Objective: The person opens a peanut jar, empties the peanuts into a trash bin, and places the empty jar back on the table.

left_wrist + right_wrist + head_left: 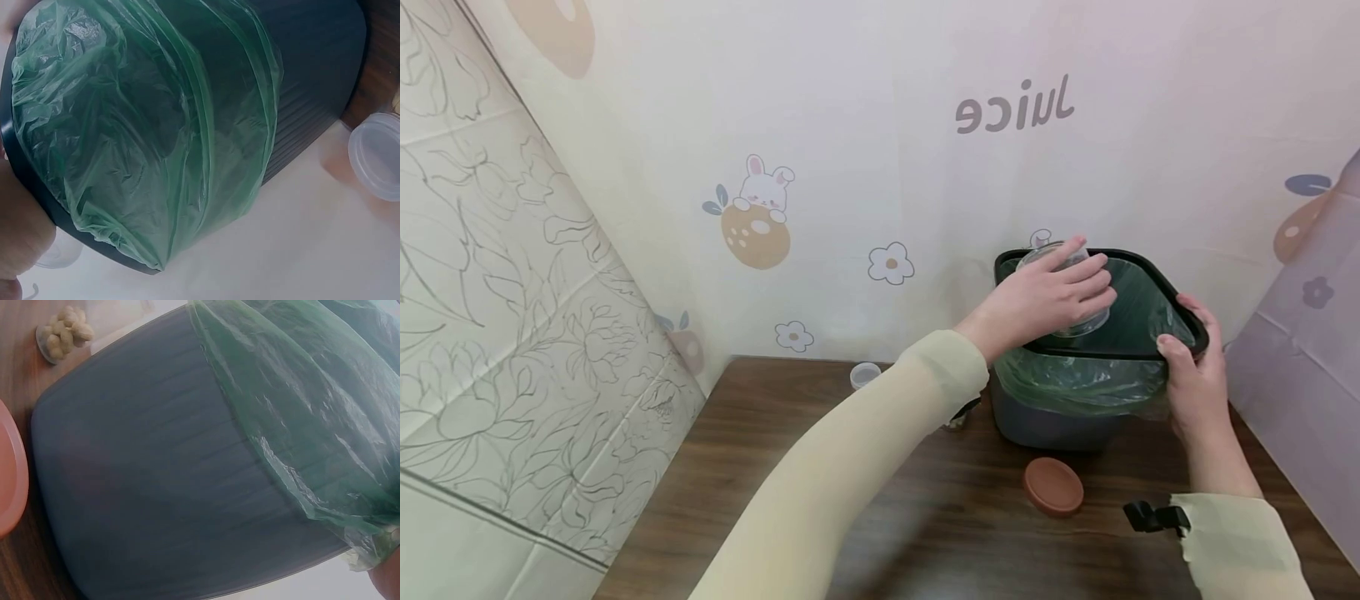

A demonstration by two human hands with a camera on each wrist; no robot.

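A dark grey trash can [1052, 425] with a black rim and a green plastic bag [1082, 383] folded over its edge stands at the back right of the table. My left hand [1045, 296] is over its mouth, holding a clear plastic container [1086, 325] with the fingers spread across it; the thumb is hidden. With the thumb on top of the rim, my right hand [1198, 375] grips the can's right front corner. The left wrist view shows the bag [144, 137] bunched inside the rim, and the right wrist view shows the can's ribbed wall [144, 462].
A round reddish-brown lid-like disc [1053, 486] lies in front of the can. A small clear cup [864, 375] stands at the table's back edge. Left of the can is a small dish of peanuts [64, 332], mostly behind my left sleeve. A patterned curtain [850, 167] hangs directly behind.
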